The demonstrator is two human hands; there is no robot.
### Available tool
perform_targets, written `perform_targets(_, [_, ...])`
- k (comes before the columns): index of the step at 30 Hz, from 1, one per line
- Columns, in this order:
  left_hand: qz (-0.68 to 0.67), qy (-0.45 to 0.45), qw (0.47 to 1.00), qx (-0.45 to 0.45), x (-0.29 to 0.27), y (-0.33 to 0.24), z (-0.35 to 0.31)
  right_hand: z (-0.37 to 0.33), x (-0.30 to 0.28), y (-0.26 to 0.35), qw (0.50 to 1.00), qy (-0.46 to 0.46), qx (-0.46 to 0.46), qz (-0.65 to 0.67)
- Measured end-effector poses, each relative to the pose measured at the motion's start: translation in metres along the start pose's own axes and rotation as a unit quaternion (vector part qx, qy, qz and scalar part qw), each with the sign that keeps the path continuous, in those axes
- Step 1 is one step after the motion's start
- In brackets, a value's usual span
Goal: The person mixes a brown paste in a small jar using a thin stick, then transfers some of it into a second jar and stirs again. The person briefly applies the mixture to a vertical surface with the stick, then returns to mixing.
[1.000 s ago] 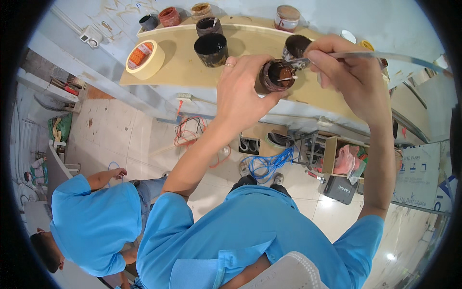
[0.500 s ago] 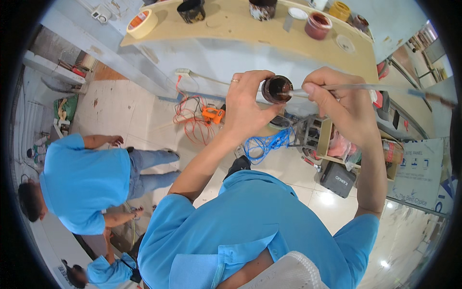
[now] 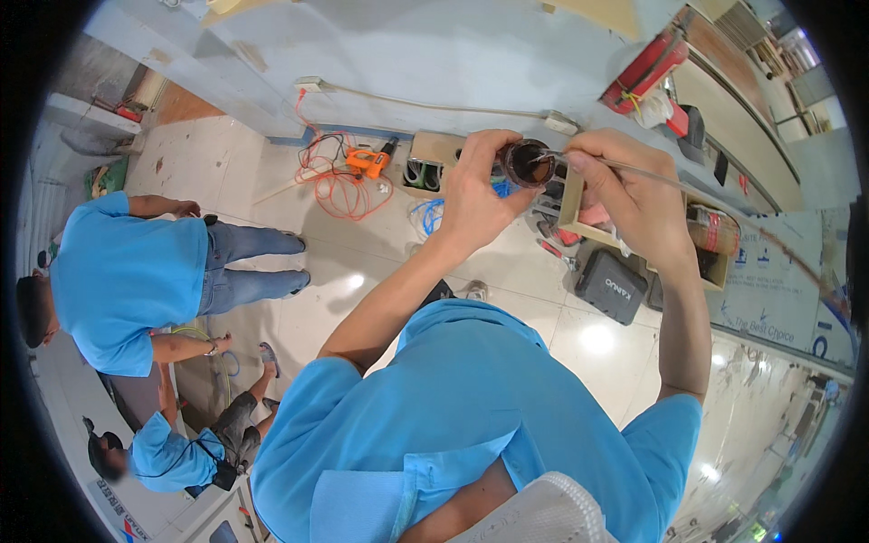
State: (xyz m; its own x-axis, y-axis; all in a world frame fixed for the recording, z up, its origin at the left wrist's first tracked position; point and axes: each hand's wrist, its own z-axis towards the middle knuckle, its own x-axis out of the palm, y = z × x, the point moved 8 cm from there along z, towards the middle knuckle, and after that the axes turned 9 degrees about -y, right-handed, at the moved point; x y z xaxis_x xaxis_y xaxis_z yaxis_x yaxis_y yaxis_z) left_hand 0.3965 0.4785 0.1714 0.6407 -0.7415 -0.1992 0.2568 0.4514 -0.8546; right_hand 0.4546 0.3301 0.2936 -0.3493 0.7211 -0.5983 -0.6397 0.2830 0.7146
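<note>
In my left hand (image 3: 480, 185) is a small dark jar (image 3: 514, 176), its mouth tilted toward me and dark brown inside. Thumb and fingers wrap round its side. My right hand (image 3: 625, 176) pinches a long thin stick (image 3: 724, 210). The stick's near end reaches into the mouth of the jar, and its long shaft runs off to the right, brownish toward the far end. What the stick's tip looks like inside the jar is hard to make out.
Beyond my hands, an orange power tool (image 3: 367, 161) lies among red cords by the wall. A wooden box (image 3: 579, 204) and black case (image 3: 611, 287) sit on the floor. A red fire extinguisher (image 3: 647, 72) is upper right. Two people in blue shirts (image 3: 131, 285) are at left.
My view has shifted, so the shelf with paint pots has mostly left the top edge and more floor shows. The stick's shaft now slopes down to the right. Both grips stay the same.
</note>
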Motion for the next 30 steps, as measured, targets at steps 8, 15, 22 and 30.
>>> perform_targets(8, [-0.044, 0.054, 0.997, 0.038, 0.041, -0.013, -0.027, -0.042, -0.023, -0.02, 0.997, 0.009, 0.082, 0.007])
perform_targets(15, [-0.048, 0.055, 0.996, 0.045, 0.047, -0.022, -0.043, -0.067, -0.034, -0.02, 0.994, -0.012, 0.105, -0.023])
perform_targets(22, [-0.051, 0.064, 0.996, 0.042, 0.054, -0.024, -0.053, -0.074, -0.037, -0.009, 0.997, -0.024, 0.041, -0.062])
perform_targets(30, [-0.092, 0.079, 0.992, 0.023, 0.064, -0.02, -0.062, -0.089, -0.04, -0.014, 0.994, -0.042, 0.058, -0.082])
